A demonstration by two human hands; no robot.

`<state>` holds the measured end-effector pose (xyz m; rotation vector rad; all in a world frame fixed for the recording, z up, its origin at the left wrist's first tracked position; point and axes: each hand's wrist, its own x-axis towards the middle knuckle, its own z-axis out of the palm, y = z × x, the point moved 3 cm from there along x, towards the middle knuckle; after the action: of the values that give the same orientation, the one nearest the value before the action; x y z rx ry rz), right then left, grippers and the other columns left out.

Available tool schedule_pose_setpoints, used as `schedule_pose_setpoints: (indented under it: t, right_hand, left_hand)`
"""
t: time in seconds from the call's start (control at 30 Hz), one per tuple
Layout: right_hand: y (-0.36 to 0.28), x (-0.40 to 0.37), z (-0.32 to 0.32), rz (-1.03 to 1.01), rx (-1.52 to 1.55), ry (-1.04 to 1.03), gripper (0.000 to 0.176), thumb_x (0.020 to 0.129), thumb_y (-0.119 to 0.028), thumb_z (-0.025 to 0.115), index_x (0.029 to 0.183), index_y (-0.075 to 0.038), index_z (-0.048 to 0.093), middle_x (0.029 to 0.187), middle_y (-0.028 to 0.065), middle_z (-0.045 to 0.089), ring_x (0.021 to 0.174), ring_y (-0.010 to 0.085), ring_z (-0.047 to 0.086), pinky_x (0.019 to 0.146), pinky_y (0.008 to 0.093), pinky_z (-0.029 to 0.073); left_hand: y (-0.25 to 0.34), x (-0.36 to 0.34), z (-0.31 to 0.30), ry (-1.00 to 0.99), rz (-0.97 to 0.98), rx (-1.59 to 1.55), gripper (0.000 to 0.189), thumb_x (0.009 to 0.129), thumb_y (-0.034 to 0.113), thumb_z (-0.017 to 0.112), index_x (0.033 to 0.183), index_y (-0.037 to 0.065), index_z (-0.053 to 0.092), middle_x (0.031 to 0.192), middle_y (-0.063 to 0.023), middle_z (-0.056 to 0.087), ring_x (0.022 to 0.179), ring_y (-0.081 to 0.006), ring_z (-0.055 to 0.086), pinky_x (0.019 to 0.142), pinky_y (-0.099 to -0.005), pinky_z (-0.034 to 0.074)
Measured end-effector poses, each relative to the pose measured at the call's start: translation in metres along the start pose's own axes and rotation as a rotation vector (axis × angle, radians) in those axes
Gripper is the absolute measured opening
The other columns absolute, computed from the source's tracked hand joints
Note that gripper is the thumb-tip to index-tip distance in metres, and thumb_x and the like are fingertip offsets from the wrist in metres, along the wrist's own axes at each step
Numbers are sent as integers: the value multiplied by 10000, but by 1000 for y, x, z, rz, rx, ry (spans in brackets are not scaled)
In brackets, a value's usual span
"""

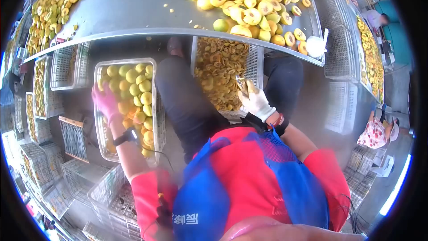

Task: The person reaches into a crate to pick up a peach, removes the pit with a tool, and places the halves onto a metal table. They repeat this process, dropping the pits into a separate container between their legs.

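My left hand (107, 100), in a pink glove, reaches into a white plastic crate (99, 138) of whole yellow peaches (133, 89). Its fingers look spread over the fruit at the crate's left side, a little blurred; anything beneath them is hidden. In a white glove with yellowish stained fingers, my right hand (256, 100) is closed round a small metal hand tool (241, 83), whose exact kind I cannot make out. Below that hand, between my knees, stands another crate (255, 64) filled with brownish-yellow fruit scraps (218, 71).
A metal table (133, 9) spans the top, its raised edge above my knees. Cut peach halves (249, 4) lie heaped on its right, more fruit (58, 9) on its left. Stacked crates (341, 49) stand right; a woven stool (73, 138) stands left. Other people are at the far right.
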<state>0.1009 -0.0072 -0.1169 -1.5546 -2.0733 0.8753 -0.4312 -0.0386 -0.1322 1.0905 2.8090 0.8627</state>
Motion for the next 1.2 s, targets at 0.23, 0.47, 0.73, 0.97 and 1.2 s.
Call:
schedule_pose_setpoints:
  t: [0.23,0.47,0.73,0.97,1.2]
  right_hand:
    - [25,13,-6,148,-233,-281,278,878,-215,598,1078,-37,523,771,267,641,708,447,639,635,508,526]
    - [26,-3,-20,-78,40,-53,288,883,-223,629,1064,-34,510,701,226,632,624,457,616,558,536,488]
    - [26,0,-38,-89,205,40,294,884,-190,632,1091,-23,508,788,237,651,702,459,626,610,519,502]
    - [-40,12,-78,137,733,-89,382,922,-113,628,1259,32,523,1234,174,652,1114,224,646,860,338,513]
    - [-73,12,-90,133,889,-135,171,948,-129,603,1079,-29,558,716,1,572,560,71,536,517,283,453]
  left_hand:
    - [313,-19,40,-561,416,-499,592,924,303,677,1451,149,456,1318,-102,605,923,-156,652,728,-299,524]
    - [450,-36,137,-403,977,136,707,856,326,678,1473,132,394,1440,-159,484,1269,-345,514,1043,-423,428]
    - [411,-30,174,-692,531,-17,607,786,321,760,1232,-3,507,1047,-193,670,893,-313,673,783,-390,535]
    - [367,-92,68,-1146,-43,-1129,387,928,256,642,1231,42,534,954,-99,650,615,-142,560,538,-209,448]
    - [351,-175,12,-1153,-71,-1433,409,927,212,645,1271,41,505,1087,-143,639,817,-239,683,612,-245,534]
